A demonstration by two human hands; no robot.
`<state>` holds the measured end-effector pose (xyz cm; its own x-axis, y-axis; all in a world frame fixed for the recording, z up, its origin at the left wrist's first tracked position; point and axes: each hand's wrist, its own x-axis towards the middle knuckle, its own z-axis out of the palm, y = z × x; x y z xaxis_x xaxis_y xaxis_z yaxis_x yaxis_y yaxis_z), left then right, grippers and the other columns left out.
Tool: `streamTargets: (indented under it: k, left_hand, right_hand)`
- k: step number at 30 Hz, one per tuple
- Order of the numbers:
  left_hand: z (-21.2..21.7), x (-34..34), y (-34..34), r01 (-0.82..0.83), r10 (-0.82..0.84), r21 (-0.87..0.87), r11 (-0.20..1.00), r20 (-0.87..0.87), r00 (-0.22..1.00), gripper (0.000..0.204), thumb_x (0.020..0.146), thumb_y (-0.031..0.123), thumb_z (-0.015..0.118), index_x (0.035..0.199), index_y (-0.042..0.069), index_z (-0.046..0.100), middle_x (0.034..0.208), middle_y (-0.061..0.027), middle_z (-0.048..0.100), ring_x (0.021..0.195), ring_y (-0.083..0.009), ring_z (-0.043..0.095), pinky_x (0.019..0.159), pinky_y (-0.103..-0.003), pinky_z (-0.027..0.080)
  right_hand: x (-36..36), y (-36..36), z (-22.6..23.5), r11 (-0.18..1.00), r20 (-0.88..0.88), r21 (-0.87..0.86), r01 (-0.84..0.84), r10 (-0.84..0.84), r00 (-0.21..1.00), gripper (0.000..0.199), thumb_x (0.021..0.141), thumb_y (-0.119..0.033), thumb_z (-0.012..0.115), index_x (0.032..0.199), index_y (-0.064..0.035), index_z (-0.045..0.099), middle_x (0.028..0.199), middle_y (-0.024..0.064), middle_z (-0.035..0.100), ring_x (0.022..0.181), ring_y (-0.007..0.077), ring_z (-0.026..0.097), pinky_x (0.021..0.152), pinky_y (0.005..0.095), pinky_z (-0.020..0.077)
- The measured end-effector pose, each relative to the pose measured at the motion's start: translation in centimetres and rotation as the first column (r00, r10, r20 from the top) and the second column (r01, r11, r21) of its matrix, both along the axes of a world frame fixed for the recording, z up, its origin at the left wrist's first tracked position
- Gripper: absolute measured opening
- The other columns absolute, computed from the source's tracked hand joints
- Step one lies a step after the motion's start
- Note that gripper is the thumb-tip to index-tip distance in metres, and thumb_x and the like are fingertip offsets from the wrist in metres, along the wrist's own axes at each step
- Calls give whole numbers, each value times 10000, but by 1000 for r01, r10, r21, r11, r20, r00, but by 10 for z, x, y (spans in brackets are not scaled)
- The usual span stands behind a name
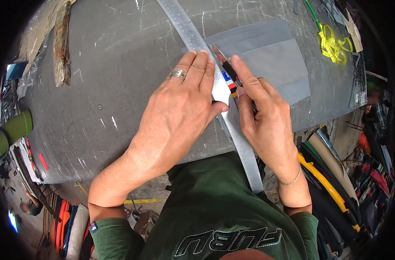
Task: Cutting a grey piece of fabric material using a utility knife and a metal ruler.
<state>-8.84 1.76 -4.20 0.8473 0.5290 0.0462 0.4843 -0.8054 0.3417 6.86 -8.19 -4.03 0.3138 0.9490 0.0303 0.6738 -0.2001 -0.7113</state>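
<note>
- Left hand (180, 104) lies flat, fingers spread, pinning the metal ruler (206, 56) on the scarred surface (119, 65); if it slides, the line wanders.
- Right hand (260, 112), grip closed around the utility knife (227, 71), blade against the ruler edge over grey sheet (280, 60); fingertips sit close.

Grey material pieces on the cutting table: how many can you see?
1: a single grey trapezoid sheet lies right of the long steel ruler, beside the right hand holding the utility knife. More may be hidden under the left hand.
</note>
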Motion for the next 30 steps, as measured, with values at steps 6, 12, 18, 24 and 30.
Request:
streamTargets:
  k: [6,12,18,24,30]
  left_hand:
    - [1,1,0,-3,3,-11,1000,10,1000,694,868,326,789,1383,-75,555,1450,-218,557,1382,-374,518,1089,-431,504]
    - [2,1,1,-11,11,-28,1000,9,1000,695,865,327,792,1381,-75,556,1449,-218,557,1383,-374,516,1088,-431,502]
    - [2,1,1,-9,9,-26,1000,5,1000,683,862,323,795,1369,-74,567,1450,-216,557,1383,-371,517,1084,-433,502]
    - [3,1,1,-20,20,-28,999,12,1000,673,865,320,790,1366,-71,570,1449,-210,561,1377,-369,518,1091,-427,497]
    - [1,1,0,-20,20,-30,999,6,1000,672,865,325,784,1365,-69,571,1443,-204,566,1373,-361,522,1096,-420,494]
  right_hand:
    - [1,2,1,1000,14,-3,-17,17,1000,622,912,103,628,1476,-159,603,875,152,670,670,207,602,616,329,508]
    - [3,4,7,996,10,-66,-53,53,999,595,909,48,630,1479,-111,559,935,175,663,777,378,689,697,460,569]
    - [4,13,29,981,98,-185,-54,73,993,576,919,92,594,1458,-112,591,940,200,685,738,338,643,724,401,533]
    - [6,21,43,959,159,-261,-112,157,975,523,922,68,577,1421,-86,610,933,224,687,787,402,660,742,436,534]
    - [4,19,40,959,172,-263,-103,152,973,527,918,69,582,1421,-84,609,921,226,687,792,398,671,742,432,540]
